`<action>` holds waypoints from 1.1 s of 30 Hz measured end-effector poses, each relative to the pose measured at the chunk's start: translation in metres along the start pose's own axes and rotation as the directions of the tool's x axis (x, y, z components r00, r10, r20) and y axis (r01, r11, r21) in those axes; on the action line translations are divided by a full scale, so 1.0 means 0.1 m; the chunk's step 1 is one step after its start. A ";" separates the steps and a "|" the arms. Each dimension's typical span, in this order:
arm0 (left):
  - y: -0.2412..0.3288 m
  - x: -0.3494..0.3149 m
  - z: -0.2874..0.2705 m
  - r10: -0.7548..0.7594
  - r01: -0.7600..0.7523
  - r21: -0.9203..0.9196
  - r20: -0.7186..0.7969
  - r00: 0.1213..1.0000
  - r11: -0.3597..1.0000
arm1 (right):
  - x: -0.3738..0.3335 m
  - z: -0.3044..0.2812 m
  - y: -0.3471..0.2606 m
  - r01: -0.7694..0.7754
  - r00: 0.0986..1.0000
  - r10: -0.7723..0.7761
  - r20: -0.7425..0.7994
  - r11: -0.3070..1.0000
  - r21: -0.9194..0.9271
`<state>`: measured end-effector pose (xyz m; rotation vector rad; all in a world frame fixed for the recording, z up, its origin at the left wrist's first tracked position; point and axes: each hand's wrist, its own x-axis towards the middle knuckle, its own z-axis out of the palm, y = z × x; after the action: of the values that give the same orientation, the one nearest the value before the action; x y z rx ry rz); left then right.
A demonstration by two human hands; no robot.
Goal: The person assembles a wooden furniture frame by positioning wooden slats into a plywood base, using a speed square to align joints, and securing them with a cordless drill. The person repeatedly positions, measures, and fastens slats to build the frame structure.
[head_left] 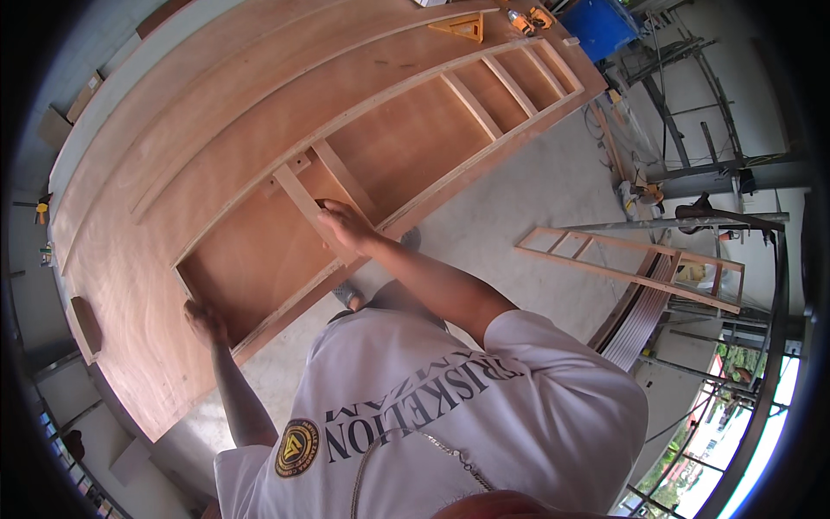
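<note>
A long ladder-like wooden frame [259, 192] lies on a large plywood sheet [147, 329], with several crosspieces between its two long rails. My left hand [206, 322] is closed around the short end rail at the frame's near left corner. Toward the frame's middle, my right hand [346, 227] wraps around a wooden crosspiece [303, 203], its thumb side up. Just right of that piece runs another crosspiece [344, 180]. A small wood block [299, 162] sits at the far rail between the two.
Long thin wood strips [216, 104] lie across the sheet beyond the frame. An orange-yellow triangular square [458, 27] and a cordless drill [521, 22] rest at the far end, near a blue bin [603, 30]. Another wooden frame [631, 264] leans at right above the concrete floor [510, 208].
</note>
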<state>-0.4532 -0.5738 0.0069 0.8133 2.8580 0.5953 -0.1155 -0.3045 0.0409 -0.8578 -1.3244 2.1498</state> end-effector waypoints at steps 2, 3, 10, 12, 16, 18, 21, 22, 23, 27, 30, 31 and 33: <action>0.02 -0.01 0.00 0.004 -0.005 -0.023 -0.041 0.999 1.000 | 0.02 -0.03 0.00 0.023 0.999 -0.024 -0.024 0.999 -0.041; 0.02 -0.01 0.00 0.026 -0.027 -0.017 -0.077 0.997 0.999 | 0.02 -0.01 0.01 0.004 1.000 -0.005 -0.022 0.999 -0.045; -0.02 -0.01 0.02 -0.011 0.012 0.016 -0.067 0.998 1.000 | 0.01 0.01 0.00 -0.030 0.997 0.050 0.054 0.949 -0.314; 0.00 -0.01 0.01 -0.026 0.028 0.032 -0.054 0.998 0.999 | 0.01 0.02 -0.01 -0.047 0.996 0.070 0.047 0.923 -0.381; 0.06 -0.02 0.00 -0.056 0.057 0.014 -0.064 0.996 0.998 | 0.01 0.05 -0.01 -0.052 0.995 0.077 0.055 0.928 -0.370; 0.08 -0.03 0.00 -0.068 0.067 -0.008 -0.065 0.996 0.998 | 0.00 0.07 -0.01 -0.013 0.999 0.023 0.024 0.931 -0.365; 0.09 -0.04 -0.01 -0.068 0.068 -0.016 -0.064 0.996 0.998 | 0.01 0.07 0.00 0.004 0.994 -0.023 -0.104 0.984 -0.177; 0.09 -0.04 -0.01 -0.065 0.064 -0.018 -0.070 0.995 0.998 | 0.03 0.06 0.00 -0.030 0.994 0.015 -0.106 0.989 -0.145; 0.09 -0.04 -0.01 -0.069 0.068 -0.019 -0.070 0.995 0.997 | 0.06 0.03 0.00 -0.065 0.993 0.054 -0.103 0.991 -0.113; 0.10 -0.05 -0.05 -0.038 0.035 -0.037 -0.082 0.996 0.999 | 0.23 -0.02 0.08 0.034 0.993 -0.050 -0.110 0.989 -0.146; 0.11 -0.07 -0.07 -0.057 0.053 -0.056 -0.074 0.996 0.997 | 0.32 -0.08 0.16 -0.012 0.993 -0.009 -0.114 0.982 -0.186; 0.12 -0.07 -0.07 -0.063 0.058 -0.060 -0.082 0.995 0.996 | 0.34 -0.09 0.18 -0.009 0.994 -0.015 -0.110 0.977 -0.215; 0.13 -0.07 -0.07 -0.050 0.045 -0.050 -0.103 0.993 0.998 | 0.36 -0.10 0.21 -0.007 0.995 -0.021 -0.098 0.961 -0.276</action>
<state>-0.4425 -0.5703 0.0186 0.7251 2.9353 0.7168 -0.1346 -0.2837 0.0091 -1.0519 -1.5963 1.9161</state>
